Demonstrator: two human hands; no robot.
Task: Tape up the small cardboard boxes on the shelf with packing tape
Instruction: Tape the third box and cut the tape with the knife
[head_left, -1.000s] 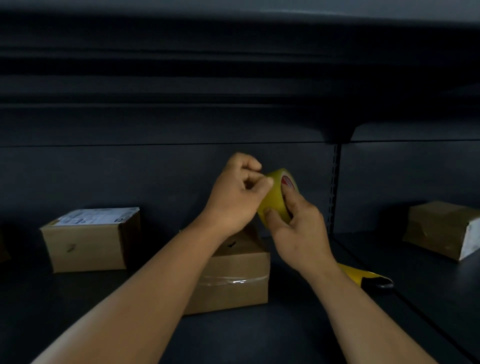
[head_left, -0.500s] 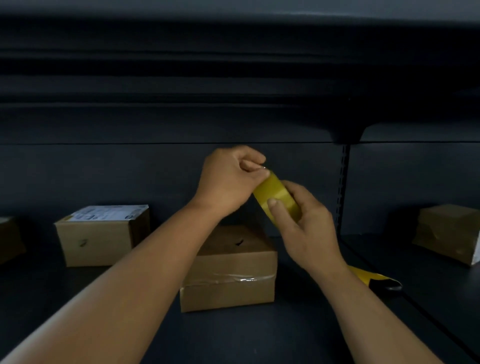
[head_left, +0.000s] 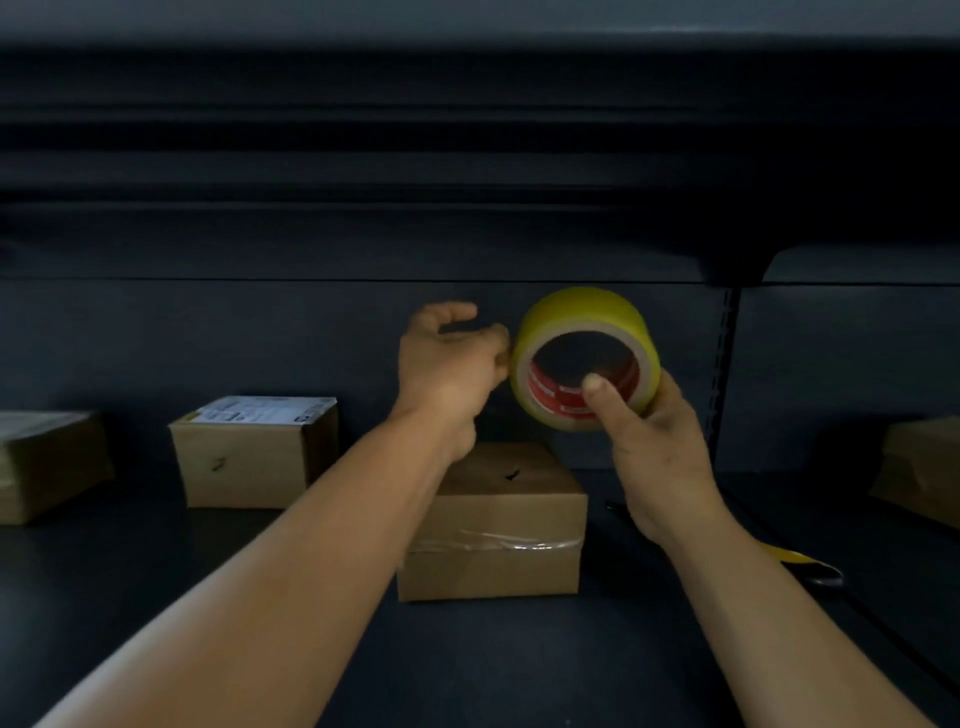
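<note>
Boxes sat along the shelf (head_left: 493, 675): one far left (head_left: 49, 462), a labelled box (head_left: 254, 452), then the centre box (head_left: 493, 525), already banded with clear tape. Above it your left hand (head_left: 447, 364) pinched at the tape roll (head_left: 584, 358) rim, probably hunting the loose end. Your right hand (head_left: 654, 441) gripped the roll, thumb inside the core, steadying it. A yellow tool (head_left: 800, 564) lay right.
</note>
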